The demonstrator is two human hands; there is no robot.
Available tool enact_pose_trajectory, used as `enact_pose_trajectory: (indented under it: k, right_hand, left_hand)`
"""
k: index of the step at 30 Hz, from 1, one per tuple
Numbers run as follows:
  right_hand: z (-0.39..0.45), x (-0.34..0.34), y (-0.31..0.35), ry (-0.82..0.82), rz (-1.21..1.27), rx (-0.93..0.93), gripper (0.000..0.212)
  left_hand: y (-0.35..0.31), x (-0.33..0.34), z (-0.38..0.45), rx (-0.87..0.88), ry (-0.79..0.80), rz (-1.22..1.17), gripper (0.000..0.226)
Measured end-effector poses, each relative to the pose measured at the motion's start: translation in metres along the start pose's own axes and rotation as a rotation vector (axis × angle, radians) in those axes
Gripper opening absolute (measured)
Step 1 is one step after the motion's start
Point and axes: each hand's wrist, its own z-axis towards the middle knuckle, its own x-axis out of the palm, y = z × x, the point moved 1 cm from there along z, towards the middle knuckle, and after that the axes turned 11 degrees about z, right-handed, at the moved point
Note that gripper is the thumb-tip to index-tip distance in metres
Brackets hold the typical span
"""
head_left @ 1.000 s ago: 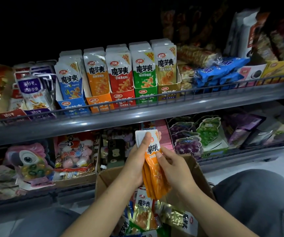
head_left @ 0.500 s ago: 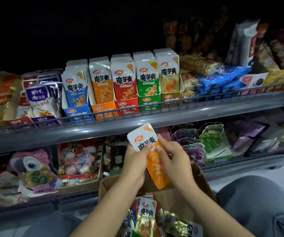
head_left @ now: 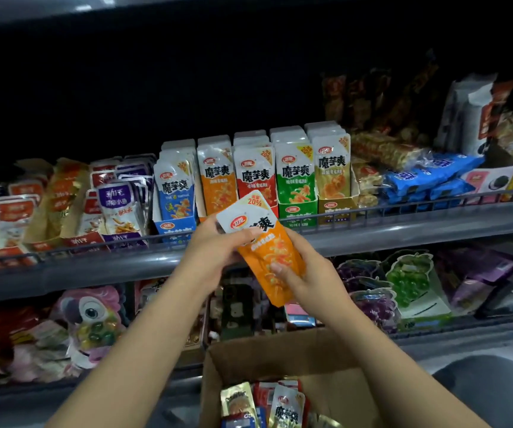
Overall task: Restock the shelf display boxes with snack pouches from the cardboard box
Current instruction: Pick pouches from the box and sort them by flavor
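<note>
Pouches [head_left: 267,251], tilted top-left, are clamped by both grips, left hand [head_left: 218,251] and right hand [head_left: 303,281], just below the orange box [head_left: 216,186].

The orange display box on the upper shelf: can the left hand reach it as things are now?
Probably yes. The left hand, gripping the orange pouches together with the right hand, is already just in front of the orange display box. Only the low shelf rail lies between, and the box's top is open.

Grey metal upper shelf [head_left: 372,239] with wire front rail: five cardboard display boxes [head_left: 298,211] of upright snack pouches [head_left: 295,177] at 12 o'clock; blue wrapped packets [head_left: 428,177] at 2 o'clock.
</note>
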Motion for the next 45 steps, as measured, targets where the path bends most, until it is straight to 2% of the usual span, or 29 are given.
enact_pose_trajectory:
  k: [2,6,11,15,17,21,24,27,29,34,40,43,45]
  right_hand:
    - [0.014,0.003,0.009,0.007,-0.027,-0.05,0.062]
    - [0.041,0.014,0.026,-0.005,-0.134,-0.153,0.065]
    - [0.075,0.036,0.039,-0.008,-0.039,-0.161,0.07]
    - [0.086,0.047,0.029,-0.176,-0.297,-0.193,0.061]
    - [0.085,0.053,0.02,-0.138,-0.364,-0.238,0.058]
    - [0.089,0.058,0.001,-0.026,-0.504,-0.264,0.059]
    - [0.089,0.06,-0.008,-0.015,-0.613,-0.278,0.062]
    - [0.087,0.062,-0.014,-0.041,-0.73,-0.291,0.057]
    - [0.088,0.063,-0.016,-0.055,-0.746,-0.297,0.056]
    - [0.088,0.063,-0.019,-0.064,-0.801,-0.324,0.058]
    - [0.088,0.064,-0.023,-0.07,-0.823,-0.34,0.059]
    - [0.083,0.063,-0.021,-0.067,-0.776,-0.341,0.06]
    - [0.074,0.06,-0.019,-0.07,-0.74,-0.343,0.06]
  left_hand:
    - [-0.022,-0.025,0.012,0.027,0.01,0.2,0.043]
    - [-0.07,-0.055,0.025,0.068,0.146,0.625,0.032]
    - [-0.116,-0.073,0.045,0.174,-0.012,0.877,0.021]
    - [-0.145,-0.088,0.066,0.243,-0.155,1.048,0.029]
    - [-0.15,-0.09,0.08,0.24,-0.168,1.111,0.041]
    - [-0.143,-0.082,0.103,0.245,-0.164,1.178,0.049]
    - [-0.134,-0.077,0.115,0.264,-0.173,1.182,0.051]
    - [-0.121,-0.068,0.125,0.277,-0.161,1.216,0.048]
    - [-0.106,-0.06,0.131,0.294,-0.161,1.256,0.046]
    - [-0.073,-0.053,0.142,0.338,-0.218,1.318,0.063]
    - [-0.056,-0.057,0.136,0.43,-0.249,1.212,0.077]
    - [-0.051,-0.059,0.126,0.467,-0.244,1.222,0.075]
    - [-0.046,-0.057,0.113,0.587,-0.298,1.204,0.069]
